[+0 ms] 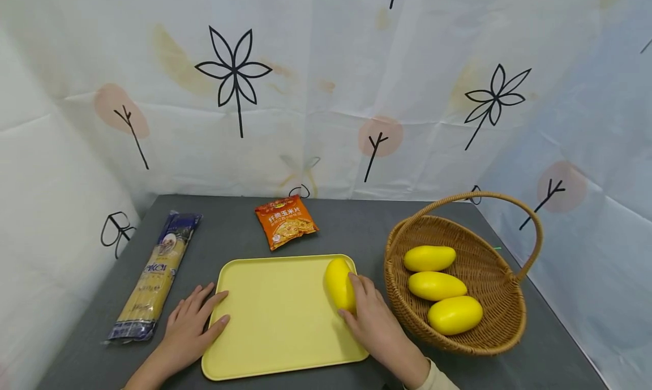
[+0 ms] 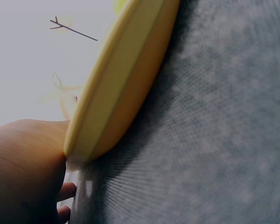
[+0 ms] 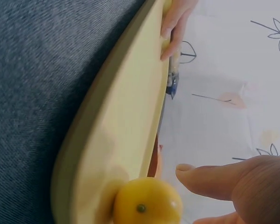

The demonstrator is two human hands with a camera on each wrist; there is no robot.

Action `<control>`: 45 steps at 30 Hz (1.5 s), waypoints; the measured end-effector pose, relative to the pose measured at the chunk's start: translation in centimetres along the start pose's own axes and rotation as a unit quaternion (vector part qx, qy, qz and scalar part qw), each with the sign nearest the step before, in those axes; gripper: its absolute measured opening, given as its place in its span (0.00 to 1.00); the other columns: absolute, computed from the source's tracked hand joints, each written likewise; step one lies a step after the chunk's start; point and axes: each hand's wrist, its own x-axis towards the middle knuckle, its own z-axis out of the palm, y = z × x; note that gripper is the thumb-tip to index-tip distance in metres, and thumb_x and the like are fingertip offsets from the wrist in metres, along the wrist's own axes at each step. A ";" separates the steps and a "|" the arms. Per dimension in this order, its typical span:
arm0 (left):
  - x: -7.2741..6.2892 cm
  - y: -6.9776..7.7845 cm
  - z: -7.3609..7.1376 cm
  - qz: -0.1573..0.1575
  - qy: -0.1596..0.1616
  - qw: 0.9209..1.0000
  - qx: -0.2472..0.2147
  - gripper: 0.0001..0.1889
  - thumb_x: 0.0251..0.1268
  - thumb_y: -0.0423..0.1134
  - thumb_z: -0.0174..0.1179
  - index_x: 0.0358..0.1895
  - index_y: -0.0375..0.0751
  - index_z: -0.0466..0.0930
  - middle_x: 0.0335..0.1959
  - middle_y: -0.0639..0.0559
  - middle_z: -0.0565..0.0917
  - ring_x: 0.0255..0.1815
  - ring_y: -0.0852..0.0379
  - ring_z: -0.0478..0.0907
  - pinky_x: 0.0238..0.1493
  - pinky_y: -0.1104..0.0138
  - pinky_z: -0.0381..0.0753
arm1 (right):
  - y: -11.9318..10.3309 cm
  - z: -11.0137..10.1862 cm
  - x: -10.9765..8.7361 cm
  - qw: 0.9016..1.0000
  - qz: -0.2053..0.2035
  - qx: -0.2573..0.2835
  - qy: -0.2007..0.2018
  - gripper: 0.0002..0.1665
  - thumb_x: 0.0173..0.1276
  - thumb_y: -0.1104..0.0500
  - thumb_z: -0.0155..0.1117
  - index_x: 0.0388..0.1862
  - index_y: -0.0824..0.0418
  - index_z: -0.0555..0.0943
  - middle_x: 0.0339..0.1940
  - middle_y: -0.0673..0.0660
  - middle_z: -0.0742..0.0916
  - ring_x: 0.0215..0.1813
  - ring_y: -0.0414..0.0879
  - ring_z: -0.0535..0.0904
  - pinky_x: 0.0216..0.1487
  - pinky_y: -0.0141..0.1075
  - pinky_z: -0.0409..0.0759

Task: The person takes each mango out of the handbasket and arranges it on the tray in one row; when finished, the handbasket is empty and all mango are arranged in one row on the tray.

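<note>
A yellow mango (image 1: 338, 285) lies at the right end of a pale yellow tray (image 1: 275, 316). My right hand (image 1: 377, 322) is beside it, fingertips overlapping its right side in the head view. In the right wrist view the thumb (image 3: 210, 179) stands straight, with a gap between it and the mango (image 3: 147, 203), whose stem end shows. My left hand (image 1: 188, 328) rests at the tray's left edge, fingers spread and fingertips over the rim. From the left wrist, the tray's side (image 2: 116, 88) appears close against that hand (image 2: 28, 163).
To the right stands a wicker basket (image 1: 501, 322) with a tall handle, holding three more mangoes (image 1: 437, 286). An orange snack bag (image 1: 286, 222) lies behind the tray. A long pack of pasta (image 1: 155, 279) is at the left. Patterned cloth (image 1: 316, 95) hangs around the grey table (image 1: 224, 231).
</note>
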 end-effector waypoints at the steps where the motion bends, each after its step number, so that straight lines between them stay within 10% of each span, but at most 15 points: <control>1: 0.0 0.0 0.0 -0.001 -0.001 1.000 0.000 0.29 0.68 0.60 0.52 0.67 0.50 0.69 0.72 0.36 0.58 0.72 0.31 0.48 0.62 0.31 0.45 | -0.1 -0.1 0.0 1.000 0.000 -0.001 -0.001 0.42 0.61 0.54 0.71 0.68 0.68 0.64 0.59 0.68 0.73 0.55 0.60 0.76 0.51 0.51 0.79; 10: 0.1 -0.1 0.1 -0.003 0.000 1.000 -0.001 0.29 0.68 0.61 0.52 0.67 0.49 0.69 0.72 0.36 0.59 0.72 0.31 0.48 0.61 0.31 0.45 | -1.3 -1.8 -0.8 1.000 0.004 -0.030 -0.004 0.43 0.62 0.50 0.70 0.70 0.64 0.62 0.60 0.64 0.74 0.55 0.56 0.77 0.49 0.48 0.81; 19: -0.1 -0.4 0.1 -0.005 0.007 1.000 0.004 0.29 0.68 0.60 0.52 0.67 0.50 0.69 0.72 0.37 0.59 0.72 0.31 0.49 0.60 0.31 0.45 | -1.8 -7.9 -1.9 0.999 0.029 -0.018 0.002 0.46 0.64 0.47 0.67 0.74 0.60 0.58 0.64 0.62 0.75 0.63 0.55 0.75 0.57 0.50 0.78; 28: 0.0 -0.4 0.2 -0.002 0.006 1.000 0.010 0.29 0.68 0.60 0.52 0.66 0.50 0.69 0.72 0.37 0.59 0.72 0.31 0.50 0.60 0.31 0.46 | 2.6 -12.1 -2.5 0.991 0.133 -0.022 0.009 0.41 0.69 0.44 0.60 0.72 0.66 0.61 0.63 0.69 0.73 0.54 0.61 0.78 0.47 0.54 0.80; 45: 0.0 -0.2 0.2 0.002 0.003 1.000 -0.003 0.29 0.68 0.60 0.52 0.66 0.50 0.70 0.72 0.37 0.59 0.72 0.30 0.49 0.60 0.32 0.46 | 9.8 -13.2 -3.1 0.962 0.231 -0.053 -0.132 0.49 0.69 0.36 0.55 0.68 0.77 0.60 0.60 0.83 0.68 0.58 0.76 0.68 0.48 0.63 0.74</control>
